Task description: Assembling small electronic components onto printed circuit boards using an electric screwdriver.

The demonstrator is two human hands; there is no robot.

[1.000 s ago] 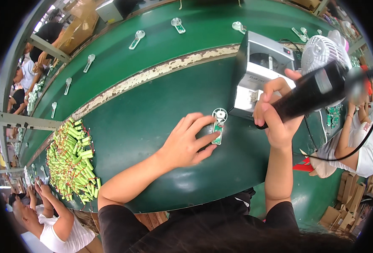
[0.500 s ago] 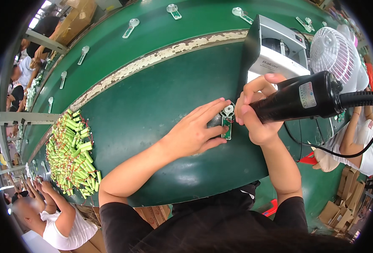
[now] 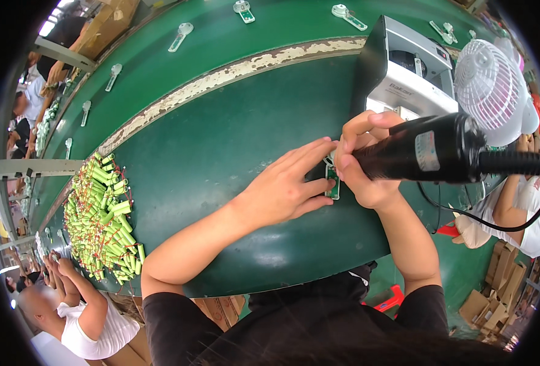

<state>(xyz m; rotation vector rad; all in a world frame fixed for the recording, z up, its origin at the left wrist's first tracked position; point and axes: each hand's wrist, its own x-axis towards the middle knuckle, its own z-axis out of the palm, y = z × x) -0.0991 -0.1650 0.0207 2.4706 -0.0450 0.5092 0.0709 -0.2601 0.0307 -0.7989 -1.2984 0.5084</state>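
My right hand (image 3: 370, 161) is closed around a black corded electric screwdriver (image 3: 419, 149), its thick cable running off to the right. The tool's tip is hidden behind my fingers. Under it lies a small white plastic housing with a green circuit board (image 3: 332, 183), flat on the green tabletop. With fingers stretched out, my left hand (image 3: 291, 183) holds this housing from its left side, fingertips at the round top and along the board. The round end is mostly covered by my hands.
A grey-and-white screw feeder box (image 3: 404, 73) stands beyond my right hand, beside a white fan (image 3: 489, 85). Green battery cells with red wires (image 3: 102, 219) are heaped at the left. Similar housings (image 3: 181, 36) lie on the belt behind a worn ledge (image 3: 221, 73). A co-worker (image 3: 90, 317) sits lower left.
My right hand and the screwdriver have shifted slightly left over the housing, covering more of its round end. My left hand stays in place. The housings on the belt appear slightly further left.
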